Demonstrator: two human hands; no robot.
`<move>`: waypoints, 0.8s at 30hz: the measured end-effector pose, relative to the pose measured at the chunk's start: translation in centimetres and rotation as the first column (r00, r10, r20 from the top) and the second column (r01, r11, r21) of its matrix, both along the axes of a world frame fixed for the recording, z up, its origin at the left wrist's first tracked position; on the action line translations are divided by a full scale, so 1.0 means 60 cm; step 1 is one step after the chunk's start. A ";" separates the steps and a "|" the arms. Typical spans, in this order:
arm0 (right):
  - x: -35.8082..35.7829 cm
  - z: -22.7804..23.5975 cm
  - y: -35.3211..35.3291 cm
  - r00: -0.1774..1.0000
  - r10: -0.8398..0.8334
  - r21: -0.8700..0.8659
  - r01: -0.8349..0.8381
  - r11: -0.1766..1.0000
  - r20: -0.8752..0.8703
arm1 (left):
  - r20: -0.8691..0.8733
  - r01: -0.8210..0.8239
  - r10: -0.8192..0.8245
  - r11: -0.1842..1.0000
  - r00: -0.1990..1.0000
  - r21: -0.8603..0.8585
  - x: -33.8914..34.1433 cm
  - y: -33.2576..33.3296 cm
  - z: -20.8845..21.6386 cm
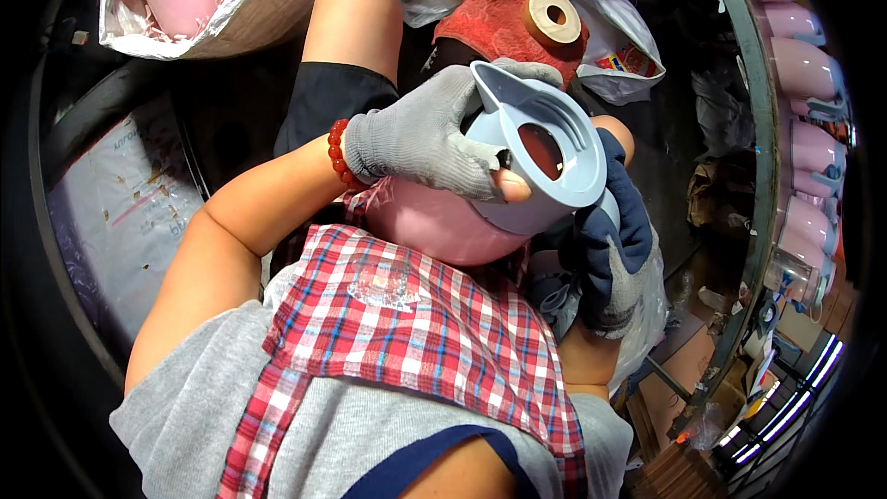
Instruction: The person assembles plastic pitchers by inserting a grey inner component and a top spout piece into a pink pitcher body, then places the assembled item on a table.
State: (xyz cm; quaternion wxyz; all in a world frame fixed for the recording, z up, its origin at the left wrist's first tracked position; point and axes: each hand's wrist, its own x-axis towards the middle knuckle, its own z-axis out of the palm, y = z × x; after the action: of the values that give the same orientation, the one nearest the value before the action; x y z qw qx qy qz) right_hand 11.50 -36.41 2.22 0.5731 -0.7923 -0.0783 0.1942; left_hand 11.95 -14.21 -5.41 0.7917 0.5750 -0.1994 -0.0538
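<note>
Jug (443, 226) in glossy pink lies tilted across the lap at the middle of the frame, its light blue top (589, 143) turned toward the upper right. That top has a round opening and a pointed spout (494, 88), which juts toward the top of the frame. The hands are apart, one at each side of the top. The left hand (416, 134), in a grey glove with a bare thumb tip showing, is clamped on the near left edge of the top; a red bead bracelet (338, 155) circles its wrist. The right hand (614, 231), in a navy and grey glove, is against the light blue handle (607, 209), though I cannot tell whether its fingers close round it. Just beyond the jug, at upper centre, a cream ring (540, 30) sits on red cloth (485, 14), with a white plastic bag (605, 42) beside it. More pink jugs (188, 0) fill a white sack (268, 9) at upper left, and others with light blue parts line the right edge.
</note>
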 end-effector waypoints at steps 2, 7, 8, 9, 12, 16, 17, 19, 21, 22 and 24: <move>0.000 -0.006 0.003 0.998 -0.054 0.045 0.054 0.998 -0.012 | -0.015 0.007 -0.008 1.000 1.000 -0.030 0.002 -0.002 0.000; 0.007 -0.006 -0.007 1.000 0.010 0.031 -0.009 0.999 -0.021 | -0.039 0.006 -0.006 1.000 0.999 0.015 0.003 0.002 0.002; 0.006 0.000 -0.005 0.997 0.008 0.039 -0.005 0.999 -0.071 | 0.053 -0.079 0.082 0.995 0.995 -0.053 0.005 -0.005 -0.005; 0.004 0.004 0.000 0.999 0.008 0.042 -0.006 0.999 -0.047 | 0.049 -0.080 0.082 0.995 0.995 -0.054 0.004 -0.006 -0.006; 0.005 0.000 0.006 0.998 0.015 0.030 -0.017 0.999 0.059 | 0.050 -0.046 0.048 0.998 0.998 -0.042 0.007 -0.003 -0.010; 0.026 -0.027 0.002 0.993 0.031 0.029 -0.034 0.999 0.110 | 0.038 -0.053 0.055 0.998 0.998 -0.042 0.012 0.007 -0.016; 0.030 -0.029 0.005 0.996 0.033 0.045 -0.037 0.998 0.080 | 0.024 -0.067 0.068 0.997 0.997 -0.031 0.010 0.009 -0.013; 0.047 -0.045 -0.009 0.981 0.104 -0.009 -0.104 0.995 0.164 | -0.003 -0.092 0.092 0.996 0.996 -0.005 0.009 0.013 -0.005; 0.055 -0.045 -0.003 0.985 0.116 0.001 -0.118 0.993 0.127 | -0.036 -0.109 0.107 0.993 0.994 -0.039 0.011 0.014 -0.011; 0.066 -0.047 -0.002 0.977 0.157 0.000 -0.158 0.987 0.142 | -0.053 -0.117 0.114 0.992 0.992 -0.052 0.011 0.015 -0.011; 0.079 -0.047 0.011 0.984 0.157 0.049 -0.161 0.986 0.086 | -0.083 -0.112 0.106 0.991 0.991 -0.078 0.013 0.020 -0.005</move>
State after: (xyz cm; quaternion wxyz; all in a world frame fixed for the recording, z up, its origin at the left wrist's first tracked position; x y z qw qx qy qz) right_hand 16.27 -35.72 -0.61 0.5738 -0.7746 -0.1701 0.2044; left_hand 12.73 -13.00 -5.72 0.8239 0.5491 -0.1382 -0.0249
